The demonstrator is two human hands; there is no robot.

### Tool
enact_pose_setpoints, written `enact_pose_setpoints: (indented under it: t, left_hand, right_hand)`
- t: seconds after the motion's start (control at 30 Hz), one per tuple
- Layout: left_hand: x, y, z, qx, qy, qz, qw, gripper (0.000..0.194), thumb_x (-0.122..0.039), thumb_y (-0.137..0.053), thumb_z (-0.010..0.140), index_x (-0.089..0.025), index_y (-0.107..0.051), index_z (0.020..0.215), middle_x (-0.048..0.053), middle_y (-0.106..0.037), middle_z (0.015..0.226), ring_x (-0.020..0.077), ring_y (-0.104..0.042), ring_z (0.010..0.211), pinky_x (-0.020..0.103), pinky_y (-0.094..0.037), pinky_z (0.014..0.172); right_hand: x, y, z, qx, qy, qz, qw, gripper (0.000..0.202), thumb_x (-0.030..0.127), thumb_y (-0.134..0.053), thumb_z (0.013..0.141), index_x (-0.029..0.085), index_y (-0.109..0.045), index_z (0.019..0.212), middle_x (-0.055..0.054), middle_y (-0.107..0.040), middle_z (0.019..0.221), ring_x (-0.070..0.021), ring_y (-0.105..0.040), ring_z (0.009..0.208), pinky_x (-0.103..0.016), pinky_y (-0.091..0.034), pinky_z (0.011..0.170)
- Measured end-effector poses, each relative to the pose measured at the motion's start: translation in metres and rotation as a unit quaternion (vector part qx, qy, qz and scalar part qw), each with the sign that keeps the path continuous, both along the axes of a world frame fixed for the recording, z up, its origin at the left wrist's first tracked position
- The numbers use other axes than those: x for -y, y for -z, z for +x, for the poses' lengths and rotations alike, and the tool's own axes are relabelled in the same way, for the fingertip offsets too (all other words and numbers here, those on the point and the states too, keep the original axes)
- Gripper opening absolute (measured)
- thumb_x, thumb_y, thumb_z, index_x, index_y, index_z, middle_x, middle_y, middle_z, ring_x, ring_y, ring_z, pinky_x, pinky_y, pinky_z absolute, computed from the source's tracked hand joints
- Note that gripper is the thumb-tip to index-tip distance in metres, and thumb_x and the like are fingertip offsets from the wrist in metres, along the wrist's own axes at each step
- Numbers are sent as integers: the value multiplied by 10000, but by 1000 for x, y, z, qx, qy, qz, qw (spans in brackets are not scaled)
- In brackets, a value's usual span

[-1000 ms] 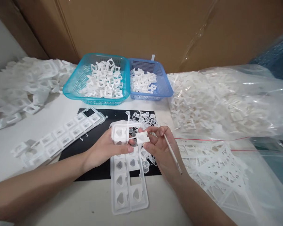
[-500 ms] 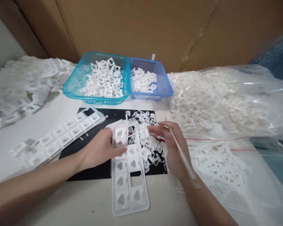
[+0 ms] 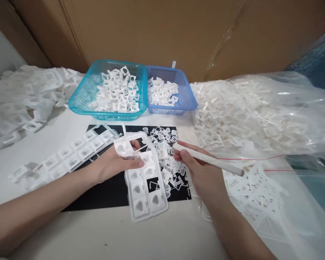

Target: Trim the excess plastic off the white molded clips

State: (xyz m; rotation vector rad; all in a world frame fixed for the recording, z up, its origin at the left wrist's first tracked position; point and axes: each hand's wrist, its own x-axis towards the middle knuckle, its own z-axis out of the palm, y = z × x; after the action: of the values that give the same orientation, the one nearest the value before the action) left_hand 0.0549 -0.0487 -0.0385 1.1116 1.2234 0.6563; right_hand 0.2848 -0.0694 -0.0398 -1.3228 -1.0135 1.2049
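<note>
glossy translucent plastic teal basket (image 3: 81, 97), matt cardboard (image 3: 151, 32)

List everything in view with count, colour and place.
teal basket: one, teal, back centre-left, filled with white pieces
blue basket: one, blue, touching its right side, holding white pieces
black mat: one, black, centre
held frame sheet: one, white, over mat
other frame sheets: at least one, white, left
small scraps: many, white, mat's right part
pen-like tool: one, white, right hand
loose pile: uncountable, white, far left
clear bag: one, white pieces inside, right
lattice scraps: uncountable, white, lower right
cardboard: brown, behind
table: one, off-white, beneath
hands: two, left gripping sheet, right gripping tool
</note>
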Motion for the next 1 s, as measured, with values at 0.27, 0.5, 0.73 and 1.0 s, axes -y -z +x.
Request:
enact_pose_setpoints:
  t: [0.27, 0.5, 0.73, 1.0]
  left_hand:
    - [-2, -1, 0, -12, 11, -30, 999, 334, -342, -837, 638, -189, -719, 911, 14, -743, 810, 188, -660, 739, 247, -492, 669]
    - [0, -2, 2, -26, -4, -18, 999, 323, -335, -845, 618, -189, -732, 884, 17, -753, 801, 199, -678, 727, 253, -511, 650]
    - [4, -6, 8, -36, -26, -17, 999, 290, -315, -835, 596, -186, -731, 834, -4, -732, 753, 176, -654, 703, 244, -495, 639]
    - [6, -11, 11, -55, -30, -18, 998, 246, -303, -813, 617, -168, -714, 796, -8, -696, 684, 159, -609, 625, 239, -450, 579]
  right_hand:
    - [10, 1, -23, -39, -103, -53, 992, 133, 355, -780, 713, 235, -738, 753, -50, -756, 1019, -234, -692, 1011, -400, -579, 873]
    - [14, 6, -30, -79, -75, -54, 993, 235, 434, -736, 762, 215, -655, 792, -22, -732, 820, -174, -702, 739, -359, -595, 739]
    - [21, 2, -39, 37, -27, 6, 999, 120, 344, -678, 801, 228, -660, 778, -8, -689, 761, -154, -641, 731, -275, -521, 663]
    - [21, 4, -40, 29, -25, 14, 999, 107, 328, -665, 801, 226, -660, 770, -13, -701, 744, -155, -649, 689, -267, -523, 611]
